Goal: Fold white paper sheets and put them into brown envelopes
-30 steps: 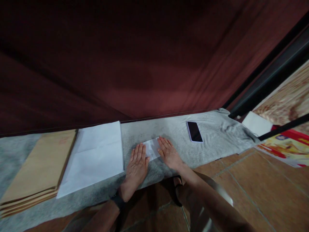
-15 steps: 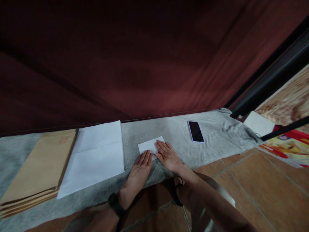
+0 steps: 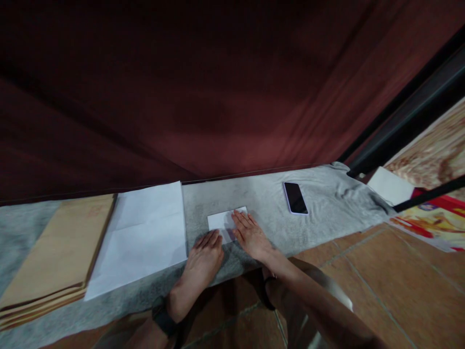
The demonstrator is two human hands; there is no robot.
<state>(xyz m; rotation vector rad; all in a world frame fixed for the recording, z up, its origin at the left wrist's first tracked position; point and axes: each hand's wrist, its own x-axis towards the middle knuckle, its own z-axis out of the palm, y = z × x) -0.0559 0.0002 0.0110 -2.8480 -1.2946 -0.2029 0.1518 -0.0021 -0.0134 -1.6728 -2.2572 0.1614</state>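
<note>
Fingers (image 3: 242, 220) of the right hand (image 3: 252, 237) lie close together on the small white paper rectangle (image 3: 220, 222) atop grey cloth (image 3: 259, 194); the left hand (image 3: 204, 257), fingers together, rests at the paper's near edge. Press evenly.

The place looked most like a home, though which room could not be told. Terracotta floor tiles (image 3: 403, 271) ran underfoot, a soft grey plush blanket (image 3: 263, 194) was spread like a household throw, and dark red fabric (image 3: 218, 121) rose behind it. A purple-edged smartphone (image 3: 295, 198) and brightly printed packaging (image 3: 434, 220) added a domestic look.
</note>
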